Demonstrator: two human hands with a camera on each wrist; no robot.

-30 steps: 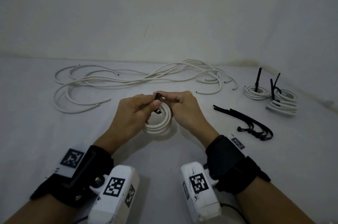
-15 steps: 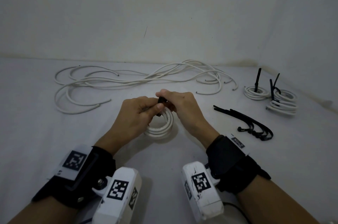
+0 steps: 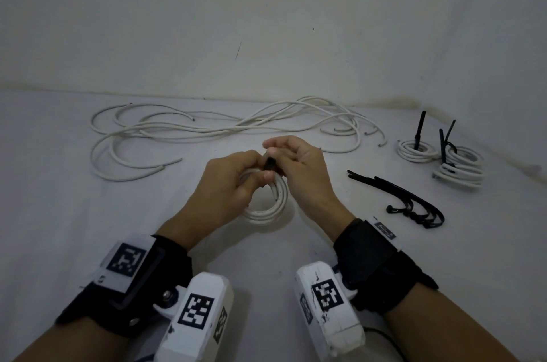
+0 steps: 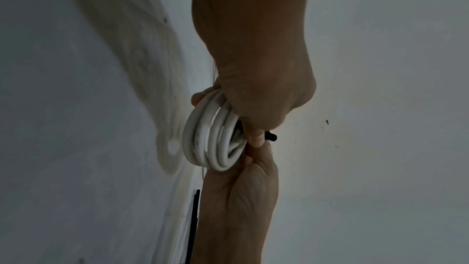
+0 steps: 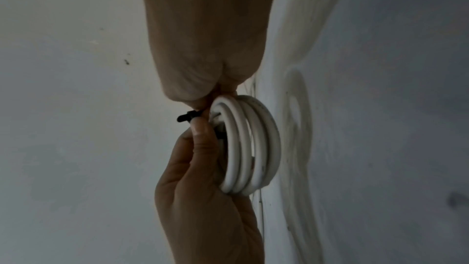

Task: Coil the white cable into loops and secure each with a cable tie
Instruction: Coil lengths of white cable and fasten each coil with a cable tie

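Note:
A small coil of white cable [image 3: 268,207] is held just above the white surface at the centre. My left hand [image 3: 254,176] grips the coil's upper left side, with its thumb pressed by a black cable tie [image 3: 270,162] that wraps the loops. From the other side, my right hand [image 3: 275,151] pinches the tie's end at the top of the coil. The left wrist view shows the coil [image 4: 213,140] edge-on with the tie's tip [image 4: 271,137] sticking out past my thumb. In the right wrist view the tie [image 5: 187,117] juts out beside the coil [image 5: 253,144].
Several loose white cables [image 3: 225,128] sprawl across the back of the surface. Tied coils [image 3: 417,150] [image 3: 461,169] with upright black tie tails sit at the far right. A bundle of spare black cable ties [image 3: 408,202] lies right of my hands. A wall rises behind.
My right hand's fingers have shifted on the tie and spread a little. The coil has tilted slightly while both hands stay at the same spot.

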